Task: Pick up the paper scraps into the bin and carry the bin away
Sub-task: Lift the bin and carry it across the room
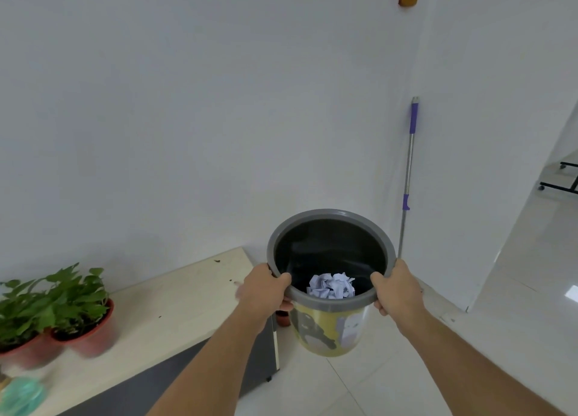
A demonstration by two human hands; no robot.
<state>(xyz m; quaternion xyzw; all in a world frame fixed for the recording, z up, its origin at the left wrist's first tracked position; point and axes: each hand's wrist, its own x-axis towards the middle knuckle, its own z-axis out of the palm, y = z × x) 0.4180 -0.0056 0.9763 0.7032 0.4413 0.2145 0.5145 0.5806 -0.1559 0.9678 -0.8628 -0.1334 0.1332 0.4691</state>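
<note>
A round bin (331, 215) with a grey rim, dark inside and a yellow printed wall hangs in the air in front of me, above the tiled floor. Crumpled white paper scraps (332, 286) lie in its bottom. My left hand (264, 290) grips the rim on the left, thumb inside. My right hand (396, 287) grips the rim on the right in the same way. Both forearms reach in from the bottom edge.
A pale wooden table (175, 303) runs along the white wall on the left, with two potted plants (59, 306) in red pots. A mop handle (409, 171) leans on the wall behind the bin. A doorway (550, 221) opens at the right onto glossy floor tiles.
</note>
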